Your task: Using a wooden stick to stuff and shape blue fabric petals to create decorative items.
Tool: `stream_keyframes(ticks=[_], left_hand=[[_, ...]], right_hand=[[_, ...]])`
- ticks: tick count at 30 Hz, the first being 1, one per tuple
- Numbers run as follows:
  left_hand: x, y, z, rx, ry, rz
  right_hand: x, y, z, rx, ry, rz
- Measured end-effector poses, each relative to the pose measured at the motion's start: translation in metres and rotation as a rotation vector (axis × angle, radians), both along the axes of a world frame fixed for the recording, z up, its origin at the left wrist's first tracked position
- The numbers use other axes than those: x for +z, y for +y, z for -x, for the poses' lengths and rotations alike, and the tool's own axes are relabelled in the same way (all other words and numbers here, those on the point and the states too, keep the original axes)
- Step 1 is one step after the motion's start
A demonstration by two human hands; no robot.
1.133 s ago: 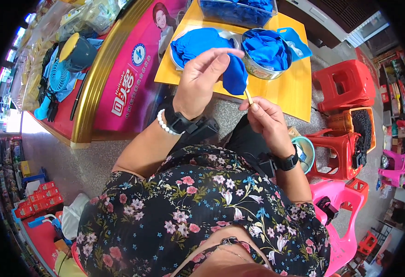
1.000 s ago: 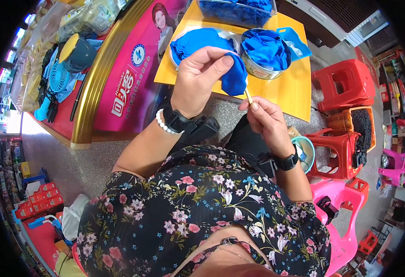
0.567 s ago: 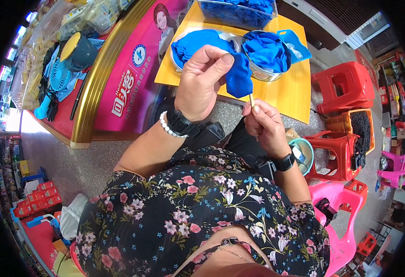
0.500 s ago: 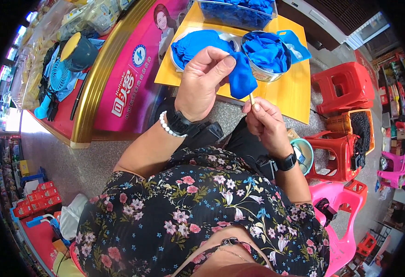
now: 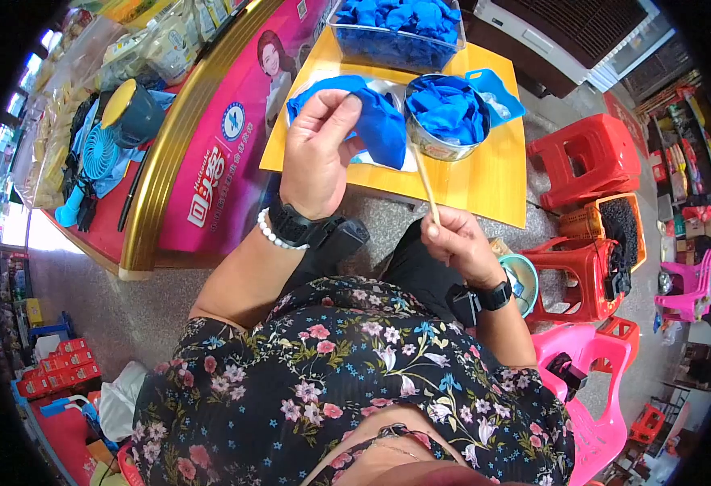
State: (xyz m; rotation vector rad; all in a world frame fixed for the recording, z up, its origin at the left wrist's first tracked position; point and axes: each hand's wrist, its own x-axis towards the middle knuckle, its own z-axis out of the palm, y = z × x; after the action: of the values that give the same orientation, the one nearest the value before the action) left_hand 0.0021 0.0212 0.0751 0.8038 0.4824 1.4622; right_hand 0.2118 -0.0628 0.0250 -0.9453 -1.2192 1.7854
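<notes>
Pinches blue cloth point(image 5: 383, 135) in the left hand point(image 5: 317, 154), thumb pressed to forefinger, over the yellow table point(image 5: 493, 182). Grips a pale stick point(image 5: 425, 185) in the right hand point(image 5: 461, 243), fingers curled about its lower end, pointing its upper end toward the cloth's right edge (cannot tell touching from just beside). Wears a white bracelet point(image 5: 269, 231) on the left wrist and a black band point(image 5: 497, 296) on the right. Has a tin point(image 5: 444, 150) of blue pieces point(image 5: 447, 109) just right of the held cloth, a blue tray point(image 5: 512, 105) beside it, and a clear box point(image 5: 388, 55), filled likewise, farther off.
</notes>
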Motion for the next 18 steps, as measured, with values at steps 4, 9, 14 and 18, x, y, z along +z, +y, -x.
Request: stream_keyframes(ticks=[4,9,14,18], left_hand=[[-0.001,-0.004,0.001,-0.002,0.018,0.035],[-0.007,-0.015,-0.003,-0.048,0.053,0.083],[-0.012,-0.019,-0.008,-0.054,0.068,0.042],[-0.016,-0.024,-0.006,-0.049,0.093,0.012]], right_hand=[[0.009,-0.001,-0.022,-0.094,0.564,-0.034],[0.122,-0.012,-0.020,0.397,0.973,-0.600],[0.187,-0.033,-0.011,0.631,0.898,-0.663],[0.208,-0.047,-0.017,0.744,0.688,-0.615]])
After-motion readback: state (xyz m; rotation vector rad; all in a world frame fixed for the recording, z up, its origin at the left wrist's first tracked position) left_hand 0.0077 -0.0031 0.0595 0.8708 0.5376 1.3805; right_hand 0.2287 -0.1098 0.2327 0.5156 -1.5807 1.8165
